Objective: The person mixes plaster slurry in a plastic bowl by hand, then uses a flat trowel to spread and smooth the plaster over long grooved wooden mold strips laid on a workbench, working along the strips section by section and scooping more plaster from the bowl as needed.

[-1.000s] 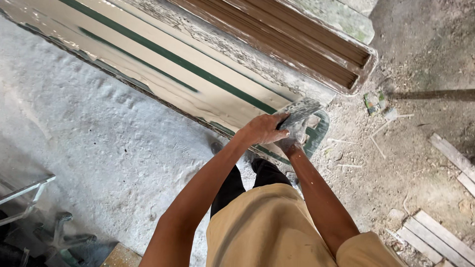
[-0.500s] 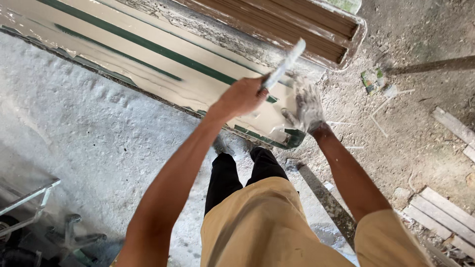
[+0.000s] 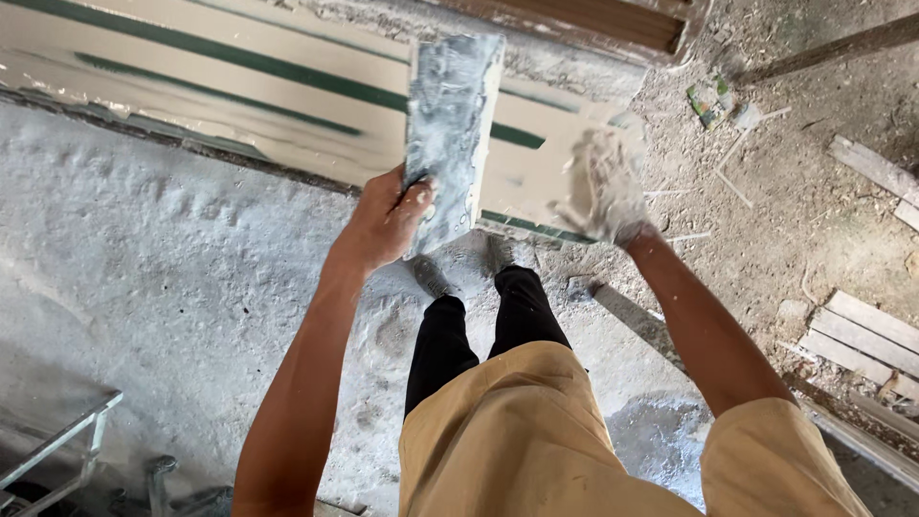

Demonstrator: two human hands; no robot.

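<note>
plaster-smeared trowel [image 3: 448, 134] in left hand [image 3: 383, 220]

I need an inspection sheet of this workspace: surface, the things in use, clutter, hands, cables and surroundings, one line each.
Surface: rough grey plastered wall, with a cream band with green stripes above it.
Job's things: flat plastering board, smeared with grey plaster, held upright; a lump of pale plaster covers the other hand.
Clutter: a crumpled wrapper, thin sticks and wooden planks on the dirt floor.
Hands: left hand has a closed grip on the board's lower edge; right hand is coated in plaster, blurred, grip unclear.
Cables: nothing seen.
Surroundings: metal frame at lower left, brown wooden frame at top.
</note>
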